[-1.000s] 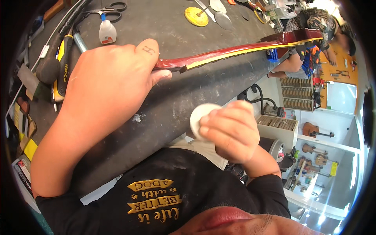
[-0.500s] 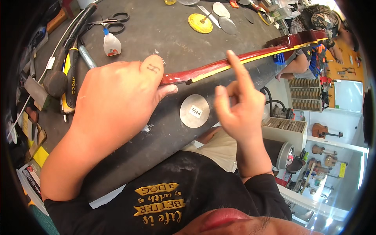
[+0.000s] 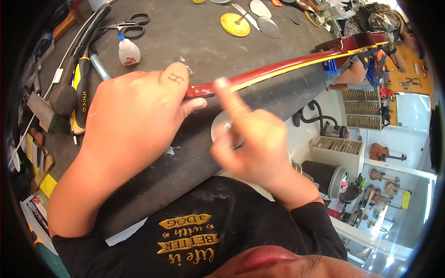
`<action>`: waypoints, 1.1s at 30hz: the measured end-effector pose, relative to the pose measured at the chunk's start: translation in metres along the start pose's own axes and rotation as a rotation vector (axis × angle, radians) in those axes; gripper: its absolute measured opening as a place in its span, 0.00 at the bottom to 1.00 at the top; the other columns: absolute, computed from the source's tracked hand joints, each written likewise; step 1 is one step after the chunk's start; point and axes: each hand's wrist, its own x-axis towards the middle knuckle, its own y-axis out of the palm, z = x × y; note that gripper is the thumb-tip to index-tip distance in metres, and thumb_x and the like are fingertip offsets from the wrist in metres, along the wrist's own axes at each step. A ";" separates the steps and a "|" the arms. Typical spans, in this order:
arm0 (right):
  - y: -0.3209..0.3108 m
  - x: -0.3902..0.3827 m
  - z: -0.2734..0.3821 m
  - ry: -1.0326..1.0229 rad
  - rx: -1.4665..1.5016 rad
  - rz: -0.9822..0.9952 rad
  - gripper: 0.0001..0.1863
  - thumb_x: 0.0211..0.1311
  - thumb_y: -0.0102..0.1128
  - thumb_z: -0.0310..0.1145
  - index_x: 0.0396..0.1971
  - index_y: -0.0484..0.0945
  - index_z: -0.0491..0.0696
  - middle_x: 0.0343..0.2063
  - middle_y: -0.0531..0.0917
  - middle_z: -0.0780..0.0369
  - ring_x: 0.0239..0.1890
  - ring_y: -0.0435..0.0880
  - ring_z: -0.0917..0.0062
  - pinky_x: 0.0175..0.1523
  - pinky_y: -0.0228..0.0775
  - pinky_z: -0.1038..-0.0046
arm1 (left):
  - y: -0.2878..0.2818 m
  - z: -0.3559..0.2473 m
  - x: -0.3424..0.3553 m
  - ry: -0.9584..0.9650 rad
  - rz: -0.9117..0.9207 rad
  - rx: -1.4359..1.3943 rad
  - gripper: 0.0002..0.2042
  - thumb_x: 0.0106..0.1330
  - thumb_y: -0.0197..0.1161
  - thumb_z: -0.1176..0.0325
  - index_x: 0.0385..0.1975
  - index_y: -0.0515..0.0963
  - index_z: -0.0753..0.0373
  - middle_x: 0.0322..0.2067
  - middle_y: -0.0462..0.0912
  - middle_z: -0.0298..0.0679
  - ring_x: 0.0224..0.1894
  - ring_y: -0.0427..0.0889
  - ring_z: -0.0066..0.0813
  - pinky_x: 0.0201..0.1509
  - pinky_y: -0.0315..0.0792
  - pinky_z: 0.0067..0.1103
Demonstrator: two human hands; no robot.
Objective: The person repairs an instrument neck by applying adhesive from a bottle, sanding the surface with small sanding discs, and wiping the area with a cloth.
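Note:
A glossy dark red guitar (image 3: 278, 66) with a yellow edge along its neck lies across the dark bench, its body at the far right. My left hand (image 3: 132, 111) is closed round the near-left end of the neck, hiding that end. At the neck beside it, the outstretched index finger of my right hand (image 3: 255, 136) meets the yellow edge; whether it presses there is unclear. The right hand holds nothing, and its other fingers are curled and smeared by motion. Partly behind that hand, a round grey sanding disc (image 3: 217, 124) lies on the bench.
A white glue bottle (image 3: 129, 52) and black-handled scissors (image 3: 132, 27) sit beyond my left hand. Left of it lies a yellow-and-black tool (image 3: 81, 95). A yellow round pad (image 3: 234, 25) is at the back. Another person (image 3: 359, 76) sits at far right, near a blue block (image 3: 330, 66).
My right hand has moved left along the neck, from about its middle to close by my left hand, and now partly covers the sanding disc. The left hand keeps its grip.

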 end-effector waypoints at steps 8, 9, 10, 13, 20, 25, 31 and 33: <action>-0.020 -0.005 -0.012 -0.339 0.133 -0.106 0.21 0.59 0.70 0.20 0.54 0.89 0.40 0.46 0.90 0.57 0.46 0.87 0.59 0.55 0.79 0.57 | 0.001 0.001 -0.001 0.015 -0.026 0.012 0.22 0.70 0.82 0.56 0.44 0.76 0.64 0.27 0.84 0.48 0.31 0.88 0.55 0.35 0.79 0.45; -0.018 -0.006 -0.027 -0.298 0.103 -0.177 0.22 0.62 0.69 0.21 0.58 0.87 0.39 0.50 0.89 0.55 0.51 0.86 0.60 0.59 0.78 0.58 | 0.003 0.001 -0.002 0.012 -0.024 0.013 0.22 0.70 0.82 0.56 0.44 0.76 0.64 0.27 0.84 0.48 0.31 0.88 0.55 0.35 0.79 0.45; -0.017 -0.005 -0.041 -0.253 0.072 -0.249 0.23 0.65 0.69 0.21 0.61 0.86 0.38 0.55 0.88 0.53 0.56 0.85 0.60 0.63 0.77 0.59 | 0.003 0.001 -0.002 0.007 -0.029 0.005 0.22 0.70 0.83 0.56 0.44 0.76 0.64 0.26 0.84 0.48 0.31 0.88 0.55 0.35 0.79 0.45; -0.004 -0.006 -0.098 -0.184 0.061 -0.618 0.25 0.67 0.69 0.24 0.64 0.85 0.42 0.63 0.85 0.53 0.65 0.83 0.61 0.68 0.75 0.59 | -0.002 0.000 -0.001 0.013 -0.042 0.000 0.22 0.70 0.83 0.57 0.44 0.76 0.64 0.26 0.83 0.47 0.31 0.87 0.55 0.35 0.79 0.45; -0.081 0.026 -0.216 -0.110 -0.365 -0.981 0.21 0.80 0.64 0.29 0.67 0.82 0.39 0.68 0.83 0.54 0.68 0.81 0.65 0.71 0.76 0.59 | -0.001 -0.003 -0.003 -0.006 -0.016 0.010 0.23 0.67 0.84 0.56 0.42 0.76 0.64 0.25 0.82 0.45 0.30 0.86 0.54 0.34 0.77 0.43; -0.253 0.077 -0.280 -0.160 -0.445 -0.887 0.17 0.83 0.64 0.31 0.60 0.89 0.35 0.64 0.91 0.52 0.63 0.92 0.65 0.68 0.84 0.64 | -0.004 -0.005 -0.001 -0.002 -0.006 0.009 0.23 0.67 0.85 0.56 0.41 0.76 0.64 0.26 0.82 0.46 0.31 0.85 0.54 0.35 0.77 0.43; -0.268 0.119 -0.333 0.012 -0.107 -0.265 0.26 0.93 0.48 0.37 0.70 0.87 0.34 0.66 0.93 0.54 0.71 0.88 0.69 0.80 0.73 0.69 | -0.003 -0.009 -0.001 -0.004 -0.011 0.018 0.22 0.68 0.85 0.58 0.40 0.75 0.64 0.28 0.83 0.46 0.32 0.86 0.55 0.36 0.77 0.43; -0.268 0.110 -0.350 -0.060 -0.243 -0.313 0.26 0.93 0.48 0.37 0.67 0.89 0.34 0.64 0.94 0.53 0.68 0.90 0.70 0.78 0.74 0.69 | -0.006 -0.011 0.000 -0.008 -0.013 0.035 0.22 0.68 0.85 0.58 0.40 0.75 0.63 0.28 0.83 0.46 0.33 0.86 0.55 0.36 0.77 0.43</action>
